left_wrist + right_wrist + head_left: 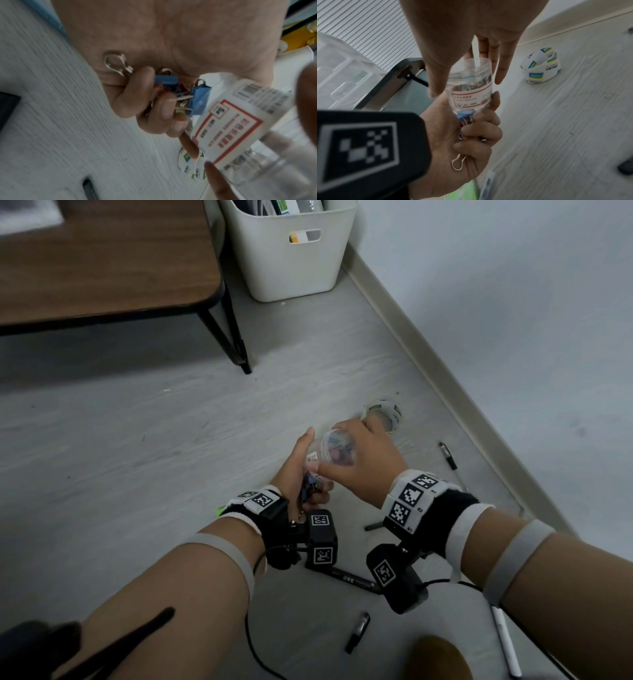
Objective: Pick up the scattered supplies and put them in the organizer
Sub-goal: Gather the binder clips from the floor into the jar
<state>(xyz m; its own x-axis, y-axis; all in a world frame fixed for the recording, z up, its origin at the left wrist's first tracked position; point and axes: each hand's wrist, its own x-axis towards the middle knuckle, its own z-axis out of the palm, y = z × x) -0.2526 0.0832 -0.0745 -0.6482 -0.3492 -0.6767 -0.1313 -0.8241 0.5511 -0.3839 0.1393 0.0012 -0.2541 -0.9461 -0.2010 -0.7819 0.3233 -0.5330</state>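
Observation:
A small clear jar (334,445) with a red-framed label (240,121) is held between both hands above the floor. My right hand (363,457) comes down over its lid, thumb on one side and fingers on the other (498,67). My left hand (310,470) supports the jar's base with thumb and forefinger, while its lower fingers (137,102) curl round a bunch of blue binder clips (199,97). A tape roll (383,412) lies on the floor just beyond the hands. A translucent drawer organizer (342,67) shows at the left of the right wrist view.
Pens and markers lie scattered on the grey floor: a black pen (448,455) near the wall, a black marker (352,578) under my wrists, a small dark clip-like piece (358,631), a white pen (505,642). A low wooden table (102,261) and white bin (291,268) stand ahead.

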